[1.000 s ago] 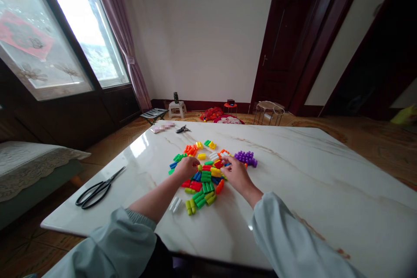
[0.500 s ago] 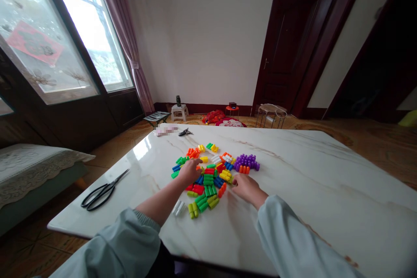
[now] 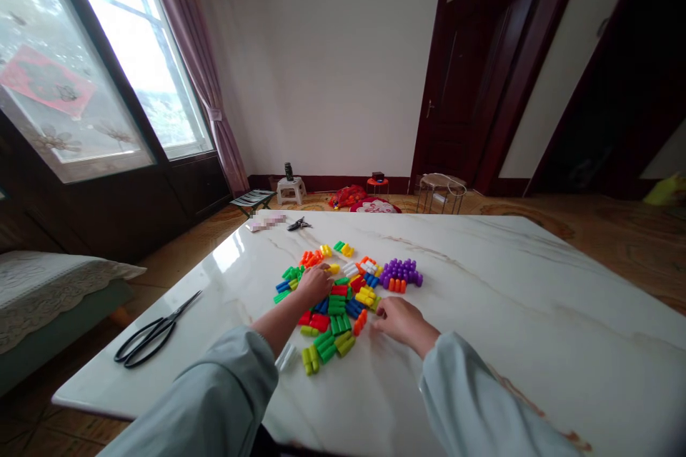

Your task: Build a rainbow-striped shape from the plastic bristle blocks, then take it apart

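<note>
Two hands attend a spread of coloured blocks (image 3: pixel 337 305) on the counter (image 3: pixel 493 285). The left hand (image 3: pixel 316 284) reaches over the spread, fingertips near a yellow block (image 3: pixel 334 268); the right hand (image 3: pixel 401 320) curls beside an orange block (image 3: pixel 360 322). Whether either grip is closed on anything cannot be told. The step in hand appears to be reaching among the blocks; so close a cluster calls for a narrow pinch.

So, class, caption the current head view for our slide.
Left hand over, right hand beside colourful blocks on a white table.
</note>
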Demonstrator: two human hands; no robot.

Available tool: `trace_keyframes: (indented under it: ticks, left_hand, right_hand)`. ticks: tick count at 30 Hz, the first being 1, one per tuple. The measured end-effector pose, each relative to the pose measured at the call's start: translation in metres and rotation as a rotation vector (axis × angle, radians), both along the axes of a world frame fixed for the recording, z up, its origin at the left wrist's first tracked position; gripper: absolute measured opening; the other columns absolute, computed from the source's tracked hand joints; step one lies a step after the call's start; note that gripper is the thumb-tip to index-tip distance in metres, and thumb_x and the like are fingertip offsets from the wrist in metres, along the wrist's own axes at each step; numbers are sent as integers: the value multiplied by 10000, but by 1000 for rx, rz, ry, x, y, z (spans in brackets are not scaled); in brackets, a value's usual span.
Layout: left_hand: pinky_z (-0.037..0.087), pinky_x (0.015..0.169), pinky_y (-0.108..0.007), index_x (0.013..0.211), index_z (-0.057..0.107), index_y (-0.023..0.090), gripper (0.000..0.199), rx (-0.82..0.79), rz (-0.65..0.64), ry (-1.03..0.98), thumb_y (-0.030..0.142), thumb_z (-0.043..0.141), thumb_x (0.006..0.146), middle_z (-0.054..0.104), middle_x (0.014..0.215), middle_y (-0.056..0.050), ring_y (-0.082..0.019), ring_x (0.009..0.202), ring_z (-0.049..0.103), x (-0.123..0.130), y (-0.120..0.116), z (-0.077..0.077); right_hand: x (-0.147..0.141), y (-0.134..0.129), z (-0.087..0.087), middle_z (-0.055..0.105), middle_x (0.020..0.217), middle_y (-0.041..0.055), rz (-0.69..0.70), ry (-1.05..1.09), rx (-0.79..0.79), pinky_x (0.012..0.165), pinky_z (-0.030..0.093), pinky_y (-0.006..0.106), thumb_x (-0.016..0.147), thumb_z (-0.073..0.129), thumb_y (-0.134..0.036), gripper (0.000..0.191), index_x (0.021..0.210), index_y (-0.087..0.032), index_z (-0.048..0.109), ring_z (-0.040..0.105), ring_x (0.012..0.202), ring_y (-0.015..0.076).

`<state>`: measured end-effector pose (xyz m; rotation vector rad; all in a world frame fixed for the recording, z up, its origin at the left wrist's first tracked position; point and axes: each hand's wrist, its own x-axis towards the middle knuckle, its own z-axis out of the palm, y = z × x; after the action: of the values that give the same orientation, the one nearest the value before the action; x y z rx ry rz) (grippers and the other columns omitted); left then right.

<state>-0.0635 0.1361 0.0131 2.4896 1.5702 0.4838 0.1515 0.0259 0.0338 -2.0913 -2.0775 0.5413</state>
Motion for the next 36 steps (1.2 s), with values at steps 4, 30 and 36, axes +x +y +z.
trace_keyframes:
  ticks: [4, 30, 36]
  left_hand:
    - [437, 1011, -397, 1019, 696, 153, 292, 150, -75, -38, 145, 461, 846, 589, 1253, -116, -235, 1129, 565, -1, -11, 11]
    - [513, 728, -262, 923, 695, 154, 419, -140, -346, -412, 452, 401, 916, 694, 886, -67, -171, 825, 637, 33, -69, 59]
    - [456, 565, -192, 709, 643, 131, 353, -286, -306, -513, 481, 643, 745, 639, 653, 1, -123, 628, 603, 40, -69, 55]
  right_hand:
    - [0, 6, 0, 711, 922, 59, -56, 95, 128, 700, 422, 266, 716, 587, -214, 162, 832, -203, 699, 640, 896, 215]
    - [-2, 8, 22, 711, 828, 62, -79, 986, 542, 726, 520, 324, 657, 677, -296, 270, 882, -147, 685, 639, 758, 185]
    - [-8, 5, 24, 694, 751, 42, -51, 975, 507, 662, 510, 292, 662, 716, -391, 275, 804, -164, 656, 629, 692, 174]
